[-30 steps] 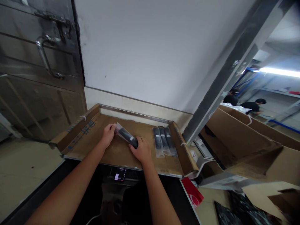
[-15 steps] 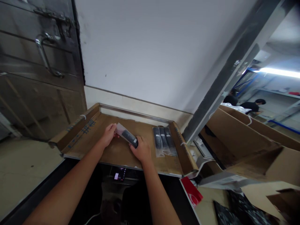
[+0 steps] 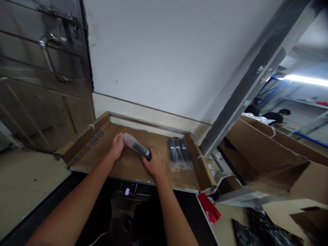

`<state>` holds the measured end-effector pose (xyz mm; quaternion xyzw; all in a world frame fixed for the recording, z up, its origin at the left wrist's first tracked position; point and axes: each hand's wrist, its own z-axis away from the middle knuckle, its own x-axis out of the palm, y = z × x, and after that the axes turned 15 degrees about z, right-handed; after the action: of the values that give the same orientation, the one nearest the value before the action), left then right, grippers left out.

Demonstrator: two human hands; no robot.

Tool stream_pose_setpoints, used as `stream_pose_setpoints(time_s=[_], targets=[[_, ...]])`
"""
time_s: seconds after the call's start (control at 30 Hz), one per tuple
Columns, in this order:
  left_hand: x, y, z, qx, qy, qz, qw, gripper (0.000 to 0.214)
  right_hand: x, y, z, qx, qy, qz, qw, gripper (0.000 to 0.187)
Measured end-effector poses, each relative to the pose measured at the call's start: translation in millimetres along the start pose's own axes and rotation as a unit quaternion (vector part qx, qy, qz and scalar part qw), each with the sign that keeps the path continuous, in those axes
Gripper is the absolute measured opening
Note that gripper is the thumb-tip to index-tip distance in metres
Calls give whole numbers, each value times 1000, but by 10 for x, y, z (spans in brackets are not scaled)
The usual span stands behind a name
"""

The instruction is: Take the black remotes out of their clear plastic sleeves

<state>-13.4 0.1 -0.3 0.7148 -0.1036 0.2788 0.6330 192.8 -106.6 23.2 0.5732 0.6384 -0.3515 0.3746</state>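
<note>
Between my hands is a translucent plastic sleeve [image 3: 130, 140] with a dark, elongated item [image 3: 141, 149] inside, bearing a small white label. My left hand [image 3: 118, 146] pinches the sleeve's far-left end. Wrapped round the dark item's lower right end is my right hand [image 3: 155, 162]. The sleeve slants down from left to right above the cardboard-lined tray. To the right, three similar dark items in clear sleeves [image 3: 179, 153] lie side by side on the cardboard, each with a white label. The exact kind of item cannot be made out.
The cardboard lining [image 3: 99, 160] has raised sides left and right. A lit phone [image 3: 131, 189] lies below the tray's front edge. Large cardboard boxes [image 3: 271, 153] stand at the right, a metal door [image 3: 46, 102] at the left. Two people work in the far right background.
My left hand has shifted slightly left and up, drawing the sleeve's end out longer from the dark item. My right hand has stayed nearly in place.
</note>
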Motion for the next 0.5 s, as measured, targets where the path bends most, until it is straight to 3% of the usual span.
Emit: stream_pose_setpoints(time_s=[0.23, 0.4, 0.5], targets=[[-14, 57, -32, -37, 41, 123, 991, 32, 15, 6, -5, 1, -4, -5, 1000, 38], [7, 102, -8, -56, 31, 134, 989, 31, 0, 5, 1, -25, -15, -30, 999, 44], [-3, 101, -41, -36, 72, 146, 986, 32, -6, -2, 5, -31, -27, -34, 999, 44]])
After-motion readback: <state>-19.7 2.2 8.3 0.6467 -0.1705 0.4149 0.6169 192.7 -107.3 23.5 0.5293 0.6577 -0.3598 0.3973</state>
